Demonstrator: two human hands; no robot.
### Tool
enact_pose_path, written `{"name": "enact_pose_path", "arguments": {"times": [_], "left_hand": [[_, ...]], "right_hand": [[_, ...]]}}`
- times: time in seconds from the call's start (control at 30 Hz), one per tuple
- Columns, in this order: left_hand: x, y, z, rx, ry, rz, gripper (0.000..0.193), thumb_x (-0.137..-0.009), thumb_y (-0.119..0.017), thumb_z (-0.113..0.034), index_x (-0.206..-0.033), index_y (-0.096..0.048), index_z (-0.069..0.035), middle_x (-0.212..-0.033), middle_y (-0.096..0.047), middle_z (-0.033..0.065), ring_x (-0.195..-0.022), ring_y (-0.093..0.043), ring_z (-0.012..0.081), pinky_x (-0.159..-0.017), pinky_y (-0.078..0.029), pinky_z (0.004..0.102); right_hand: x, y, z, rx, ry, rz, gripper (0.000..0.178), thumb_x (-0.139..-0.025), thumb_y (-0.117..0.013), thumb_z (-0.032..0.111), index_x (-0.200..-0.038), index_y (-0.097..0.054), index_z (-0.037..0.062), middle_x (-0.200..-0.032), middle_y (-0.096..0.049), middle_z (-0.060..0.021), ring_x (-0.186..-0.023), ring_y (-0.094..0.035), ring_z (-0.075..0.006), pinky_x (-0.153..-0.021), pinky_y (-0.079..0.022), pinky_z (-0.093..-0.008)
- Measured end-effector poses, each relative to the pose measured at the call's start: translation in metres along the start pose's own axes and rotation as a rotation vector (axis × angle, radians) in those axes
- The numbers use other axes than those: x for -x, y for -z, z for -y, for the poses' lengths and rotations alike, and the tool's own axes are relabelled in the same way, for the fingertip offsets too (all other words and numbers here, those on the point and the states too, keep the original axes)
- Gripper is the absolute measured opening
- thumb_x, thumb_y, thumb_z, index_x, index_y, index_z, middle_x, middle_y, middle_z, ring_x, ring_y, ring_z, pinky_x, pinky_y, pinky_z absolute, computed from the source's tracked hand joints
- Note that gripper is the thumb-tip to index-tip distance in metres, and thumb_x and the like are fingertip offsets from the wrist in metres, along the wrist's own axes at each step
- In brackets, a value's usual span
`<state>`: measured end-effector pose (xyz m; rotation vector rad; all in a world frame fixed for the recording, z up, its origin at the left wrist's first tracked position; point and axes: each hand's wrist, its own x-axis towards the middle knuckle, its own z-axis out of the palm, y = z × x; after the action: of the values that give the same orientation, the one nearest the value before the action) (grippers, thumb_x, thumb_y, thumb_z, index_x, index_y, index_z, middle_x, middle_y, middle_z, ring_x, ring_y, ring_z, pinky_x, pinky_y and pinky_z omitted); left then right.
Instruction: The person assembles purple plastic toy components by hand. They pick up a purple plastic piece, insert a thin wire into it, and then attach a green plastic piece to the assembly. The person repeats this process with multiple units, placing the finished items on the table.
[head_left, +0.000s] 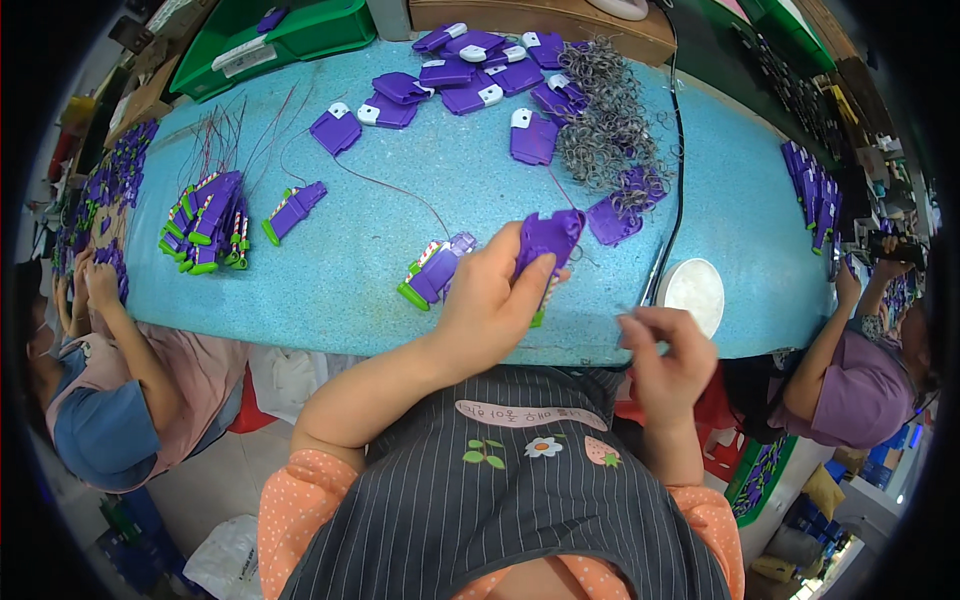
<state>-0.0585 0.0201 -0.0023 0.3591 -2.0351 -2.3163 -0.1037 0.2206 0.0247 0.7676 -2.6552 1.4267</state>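
My left hand (492, 305) is closed around a purple plastic part (550, 240), held up over the blue table. Below it, bits of green and striped trim show, partly hidden by the fingers. Off to the right, apart from the part, my right hand (672, 355) has thumb and forefinger pinched together; whatever is between the tips is too small to make out. Beside my left hand lies a purple and green wing-shaped piece (430, 272). A purple shell (614, 220) rests just beyond the held part, by a heap of curly grey wire springs (605, 120).
Purple and white casings (470, 75) lie scattered at the back. Wired purple-green pieces (208, 220) are stacked at left. A round white dish (693, 292) and a black cable (680, 150) are at right. A green bin (280, 45) stands at back left. Co-workers sit on both sides.
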Motion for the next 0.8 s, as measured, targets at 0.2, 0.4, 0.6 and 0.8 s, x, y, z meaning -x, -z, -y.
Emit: {"name": "enact_pose_path", "arguments": {"times": [0.2,0.4,0.6,0.8], "left_hand": [[0.019,0.005,-0.001,0.279,0.055,0.019,0.026,-0.094,-0.044,-0.007,-0.119,-0.045,0.002,-0.103,-0.060,0.0113,-0.089,-0.062,0.0176,-0.084,-0.052,0.0345],[0.053,0.003,-0.010,0.437,0.261,0.217,0.030,-0.094,-0.040,-0.003,-0.123,-0.039,0.003,-0.115,-0.055,0.0147,-0.101,-0.059,0.0208,-0.088,-0.047,0.0328],[0.056,0.007,-0.013,0.491,0.269,0.240,0.034,-0.093,-0.040,-0.001,-0.127,-0.035,0.004,-0.120,-0.052,0.0157,-0.106,-0.057,0.0226,-0.090,-0.046,0.0333],[0.057,-0.005,-0.017,0.445,0.159,0.259,0.034,-0.094,-0.038,-0.002,-0.127,-0.035,0.003,-0.120,-0.053,0.0181,-0.107,-0.057,0.0262,-0.092,-0.046,0.0360]], "right_hand": [[-0.014,0.055,-0.027,0.232,-0.068,-0.255,0.003,-0.079,-0.065,0.002,-0.080,-0.064,-0.0013,-0.066,-0.058,-0.0061,-0.057,-0.050,-0.0106,-0.052,-0.038,-0.0252],[-0.015,0.054,-0.063,0.435,-0.029,-0.184,0.003,-0.078,-0.065,0.003,-0.081,-0.065,0.0010,-0.071,-0.054,-0.0093,-0.063,-0.052,-0.0191,-0.057,-0.040,-0.0291],[-0.011,0.060,-0.046,0.152,-0.106,-0.294,0.003,-0.080,-0.064,0.002,-0.080,-0.064,-0.0008,-0.073,-0.055,-0.0051,-0.063,-0.049,-0.0116,-0.055,-0.036,-0.0245],[0.001,0.033,0.012,-0.545,-0.156,-0.090,0.000,-0.084,-0.054,0.001,-0.084,-0.055,0.0013,-0.097,-0.049,-0.0090,-0.079,-0.047,-0.0114,-0.070,-0.038,-0.0220]]}}
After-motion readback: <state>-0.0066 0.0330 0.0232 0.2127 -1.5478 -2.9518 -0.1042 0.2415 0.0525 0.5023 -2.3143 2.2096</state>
